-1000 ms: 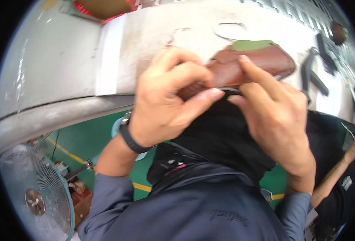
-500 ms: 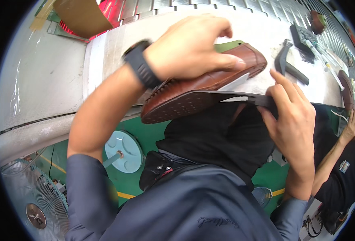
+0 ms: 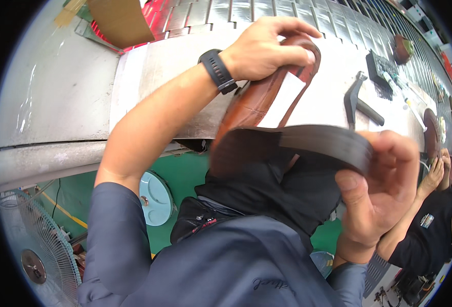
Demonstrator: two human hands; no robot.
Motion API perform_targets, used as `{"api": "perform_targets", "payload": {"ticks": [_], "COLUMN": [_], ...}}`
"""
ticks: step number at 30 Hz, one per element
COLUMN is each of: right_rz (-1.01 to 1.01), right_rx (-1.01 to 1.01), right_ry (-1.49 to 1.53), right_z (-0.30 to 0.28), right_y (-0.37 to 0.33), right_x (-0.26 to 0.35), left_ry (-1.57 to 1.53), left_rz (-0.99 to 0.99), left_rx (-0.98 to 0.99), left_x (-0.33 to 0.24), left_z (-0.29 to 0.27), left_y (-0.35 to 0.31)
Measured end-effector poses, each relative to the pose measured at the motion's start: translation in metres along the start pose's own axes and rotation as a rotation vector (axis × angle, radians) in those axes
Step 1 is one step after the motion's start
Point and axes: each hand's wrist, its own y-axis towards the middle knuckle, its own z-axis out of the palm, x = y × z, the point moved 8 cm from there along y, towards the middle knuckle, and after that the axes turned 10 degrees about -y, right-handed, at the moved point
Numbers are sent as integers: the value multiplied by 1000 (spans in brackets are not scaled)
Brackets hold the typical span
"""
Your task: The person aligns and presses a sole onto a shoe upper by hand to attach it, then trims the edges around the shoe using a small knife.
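Observation:
A brown leather shoe (image 3: 254,102) is tilted at the bench edge, toe toward me. My left hand (image 3: 267,48), a black watch on its wrist, is closed over the heel end of the shoe, thumb pressed on its side. A dark sole (image 3: 318,143) meets the shoe at the toe and hangs apart from it toward the heel. White material shows along the shoe's underside. My right hand (image 3: 382,184) has the heel end of the sole between thumb and curled fingers. Motion blurs the sole's toe part.
On the bench (image 3: 154,77), right of the shoe, lie a hammer (image 3: 351,100) and a black mesh-like block (image 3: 379,71). Metal rollers (image 3: 236,15) run behind. A fan (image 3: 36,256) and a light-blue round stool (image 3: 157,199) stand below left. At right a co-worker's hand (image 3: 433,176) touches another shoe part.
The shoe has turned, its heel swinging up and away, underside now more toward me. The sole has swung wider from it at the heel. My right hand has moved lower and rotated, palm more visible.

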Motion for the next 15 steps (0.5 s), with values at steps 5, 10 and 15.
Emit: {"api": "perform_targets", "payload": {"ticks": [5,10,15], "right_rz": [-359,-596,-258], "right_rx": [152,93,146], "right_ry": [11,-238,-466], "right_z": [97,125,97], "right_y": [48,25,-24], "right_x": [35,25,-31], "left_ry": [-279,-197,-105], "left_rz": [174,215,200], "left_rx": [-185,-456,-619], "left_x": [-25,-14,-3], "left_z": [-52,-98,-105], "left_y": [-60,-130,-193]}}
